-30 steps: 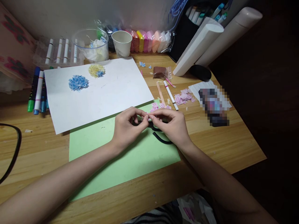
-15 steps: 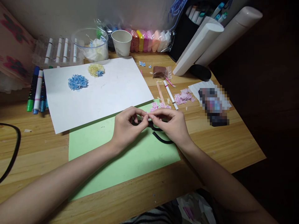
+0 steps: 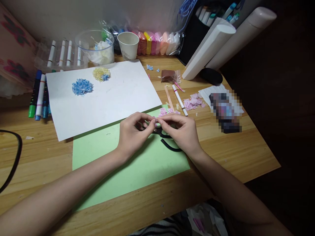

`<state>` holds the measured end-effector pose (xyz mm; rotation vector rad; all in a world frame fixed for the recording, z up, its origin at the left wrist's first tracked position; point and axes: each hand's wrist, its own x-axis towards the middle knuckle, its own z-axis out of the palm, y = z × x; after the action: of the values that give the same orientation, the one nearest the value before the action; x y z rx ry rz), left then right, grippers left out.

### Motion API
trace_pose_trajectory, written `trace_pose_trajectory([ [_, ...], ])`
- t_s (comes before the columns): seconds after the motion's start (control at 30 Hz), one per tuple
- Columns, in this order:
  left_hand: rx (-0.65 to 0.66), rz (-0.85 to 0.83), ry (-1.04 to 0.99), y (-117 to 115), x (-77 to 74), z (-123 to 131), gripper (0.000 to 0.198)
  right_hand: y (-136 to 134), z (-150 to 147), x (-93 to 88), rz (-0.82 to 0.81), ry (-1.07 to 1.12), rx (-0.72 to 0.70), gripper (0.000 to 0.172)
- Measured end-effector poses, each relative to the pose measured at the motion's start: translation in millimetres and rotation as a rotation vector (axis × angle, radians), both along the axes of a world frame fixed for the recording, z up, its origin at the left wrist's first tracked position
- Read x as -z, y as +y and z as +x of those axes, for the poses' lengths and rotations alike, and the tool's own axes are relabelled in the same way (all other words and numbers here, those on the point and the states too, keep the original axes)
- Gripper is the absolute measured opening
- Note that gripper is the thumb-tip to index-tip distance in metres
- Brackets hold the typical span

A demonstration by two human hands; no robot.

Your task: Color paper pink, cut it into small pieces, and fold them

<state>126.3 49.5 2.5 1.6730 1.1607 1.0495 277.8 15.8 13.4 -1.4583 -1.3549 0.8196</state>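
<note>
Wooden table (image 3: 246,154) under everything, lit from above. White sheet (image 3: 110,98) lies beyond and left of the grip, its near edge overlapping the green sheet (image 3: 137,167), which spreads directly below the grip and toward the person. Left hand (image 3: 134,132) and right hand (image 3: 183,132) meet over the green sheet's far edge, fingertips facing each other, thumb and forefinger of each closed together on one small pink scrap (image 3: 155,121); the scrap is held between the two hands just above the paper, too small to make out its shape. Black scissors (image 3: 169,147) lie flat on the green sheet right beneath the grip, one handle loop showing under the right wrist, the rest mostly covered by the hands. Row of markers (image 3: 39,95) far left of the grip, off the white sheet's edge. Clear bowl (image 3: 82,52) and paper cup (image 3: 128,44) well beyond the grip, at the wall. White pen (image 3: 179,100) just beyond and right of the grip. Pile of pink shreds (image 3: 194,101) right of that pen. Blue shreds (image 3: 82,87) and yellow shreds (image 3: 101,73) sit on the white sheet, far beyond-left.
</note>
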Motion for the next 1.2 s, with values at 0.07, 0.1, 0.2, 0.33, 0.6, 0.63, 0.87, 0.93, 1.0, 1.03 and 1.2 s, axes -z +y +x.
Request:
trace_pose_trajectory([
  [0.07,-0.004,-0.003,-0.007,-0.1,0.5,0.0,0.008,-0.7,-0.5,-0.1,0.043,-0.047,0.004,0.01],
  [0.1,-0.004,-0.004,-0.012,-0.1,0.7,0.1,0.008,-1.0,-0.6,-0.2,0.062,-0.068,0.005,0.01],
  [0.2,-0.002,0.001,-0.023,-0.4,1.1,0.4,0.009,-1.9,-0.6,-0.6,0.109,-0.121,0.001,0.012],
  [0.33,-0.006,0.007,-0.025,-0.5,1.3,0.4,0.008,-2.5,-0.5,-0.7,0.137,-0.167,0.001,0.012],
  [0.6,-0.007,-0.002,-0.018,-0.5,0.8,-0.3,0.006,-2.9,-1.6,-0.6,0.146,-0.155,-0.025,0.013],
  [0.63,-0.007,-0.003,-0.017,-0.6,0.7,-0.3,0.005,-2.9,-1.7,-0.7,0.145,-0.152,-0.027,0.013],
  [0.87,-0.015,0.022,-0.007,-0.6,-0.5,0.6,0.004,-1.7,-1.2,-0.2,0.049,-0.052,-0.015,0.01],
  [0.93,-0.01,0.029,-0.004,-0.9,-1.0,0.9,0.005,-1.2,-0.4,0.3,0.0,0.001,-0.014,0.01],
  [1.0,-0.001,0.041,0.001,-1.1,-1.4,1.0,0.005,-0.7,0.4,0.8,-0.043,0.048,-0.01,0.011],
  [1.03,0.004,0.05,0.003,-1.2,-1.5,1.0,0.005,-0.4,0.7,0.9,-0.06,0.067,-0.006,0.011],
  [1.2,0.02,0.076,0.021,-1.9,-2.4,0.7,0.006,1.4,0.9,0.2,-0.094,0.099,0.007,0.01],
])
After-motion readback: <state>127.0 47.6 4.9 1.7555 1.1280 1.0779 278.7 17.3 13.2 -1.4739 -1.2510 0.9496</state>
